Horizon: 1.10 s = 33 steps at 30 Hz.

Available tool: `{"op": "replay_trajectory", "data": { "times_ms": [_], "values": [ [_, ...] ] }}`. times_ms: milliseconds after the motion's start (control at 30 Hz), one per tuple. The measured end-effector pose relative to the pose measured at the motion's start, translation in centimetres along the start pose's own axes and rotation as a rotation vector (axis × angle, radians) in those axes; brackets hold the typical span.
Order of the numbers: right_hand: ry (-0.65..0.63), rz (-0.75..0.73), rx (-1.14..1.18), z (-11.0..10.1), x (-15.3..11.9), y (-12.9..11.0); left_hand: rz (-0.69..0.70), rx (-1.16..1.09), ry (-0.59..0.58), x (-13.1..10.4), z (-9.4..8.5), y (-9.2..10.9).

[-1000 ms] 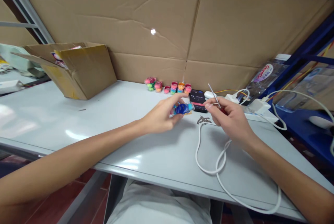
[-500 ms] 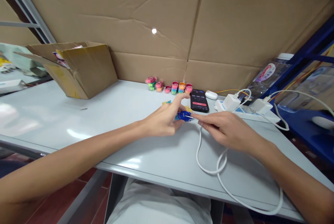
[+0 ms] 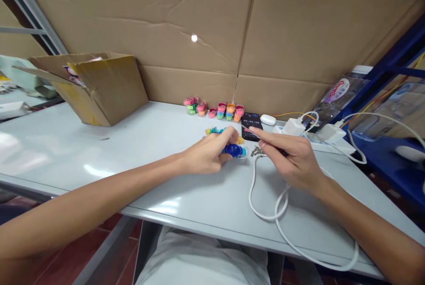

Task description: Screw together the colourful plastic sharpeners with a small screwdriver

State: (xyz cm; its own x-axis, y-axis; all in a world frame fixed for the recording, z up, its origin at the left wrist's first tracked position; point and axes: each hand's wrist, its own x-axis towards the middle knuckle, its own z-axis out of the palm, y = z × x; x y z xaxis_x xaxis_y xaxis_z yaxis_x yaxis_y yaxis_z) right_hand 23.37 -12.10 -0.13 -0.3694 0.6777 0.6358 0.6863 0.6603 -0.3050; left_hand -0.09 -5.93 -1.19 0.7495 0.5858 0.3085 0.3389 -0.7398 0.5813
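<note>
My left hand [image 3: 212, 151] is closed round a small blue plastic piece [image 3: 234, 150] with a clear, light-blue end, close above the tabletop. Part of the piece is hidden by my fingers. My right hand [image 3: 292, 156] pinches a thin metal-tipped tool [image 3: 250, 131], its point raised, apart from the blue piece; a dark part of it shows in my palm. Below the tool's tip lies a small heap of tiny metal parts [image 3: 256, 151]. Yellow and teal plastic pieces [image 3: 215, 130] rest behind my left hand.
Several colourful plastic pieces [image 3: 222, 110] stand in a row at the back. A phone [image 3: 247, 136] running a timer, a white case [image 3: 268, 120] and a power strip [image 3: 332, 144] are to the right. A white cable [image 3: 279, 218] loops across the front. An open cardboard box [image 3: 113, 90] stands left.
My right hand has drawn the tool up and away from the blue piece, uncovering the heap of metal parts. My left hand still holds the piece, its index finger now lower and more bent.
</note>
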Motion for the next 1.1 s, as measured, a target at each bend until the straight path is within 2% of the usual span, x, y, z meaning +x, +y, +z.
{"op": "replay_trajectory", "data": {
  "times_ms": [100, 133, 233, 267, 400, 433, 533, 633, 700, 800, 867, 1000, 1100],
  "values": [
    [-0.238, -0.047, -0.04, 0.1, 0.0, 0.4, -0.004, -0.057, -0.012, 0.0, 0.0, -0.1],
    [-0.275, -0.048, -0.037, 0.1, 0.0, 0.5, -0.005, -0.064, -0.022, 0.0, 0.0, -0.2],
    [-0.144, 0.005, 0.038, 0.3, 0.0, 0.9, -0.008, -0.071, -0.032, 0.0, 0.1, -0.3],
    [-0.139, 0.015, 0.05, 0.3, 0.0, 1.0, -0.008, -0.078, -0.028, 0.0, 0.1, -0.3],
    [-0.284, 0.02, -0.034, 0.1, 0.0, 1.2, -0.002, -0.076, -0.033, -0.1, 0.1, -0.3],
    [-0.263, 0.033, -0.03, -0.1, 0.1, 1.1, -0.008, -0.071, -0.039, -0.1, 0.2, -0.3],
    [-0.062, 0.136, 0.07, -0.8, 0.3, 0.6, -0.045, -0.141, -0.017, 0.1, 0.2, -0.4],
    [0.114, 0.211, 0.129, -1.3, 0.5, -0.1, -0.136, -0.419, 0.027, 0.5, 0.0, -0.5],
    [0.11, 0.164, 0.116, -1.2, 0.4, -0.3, -0.22, -0.627, 0.036, 0.8, -0.1, -0.7],
    [-0.022, 0.028, 0.051, -0.6, 0.1, -0.4, -0.329, -0.826, 0.062, 1.2, -0.3, -0.8],
    [-0.051, -0.009, 0.022, 0.0, -0.1, -0.4, -0.377, -0.921, 0.079, 1.3, -0.4, -0.6],
    [0.04, 0.102, 0.067, 0.9, -0.4, -0.6, -0.412, -1.031, 0.08, 1.1, -0.6, 0.4],
    [0.1, 0.255, 0.238, 1.2, -0.4, -1.0, -0.41, -1.016, 0.061, 0.9, -0.6, 1.0]
  ]
}}
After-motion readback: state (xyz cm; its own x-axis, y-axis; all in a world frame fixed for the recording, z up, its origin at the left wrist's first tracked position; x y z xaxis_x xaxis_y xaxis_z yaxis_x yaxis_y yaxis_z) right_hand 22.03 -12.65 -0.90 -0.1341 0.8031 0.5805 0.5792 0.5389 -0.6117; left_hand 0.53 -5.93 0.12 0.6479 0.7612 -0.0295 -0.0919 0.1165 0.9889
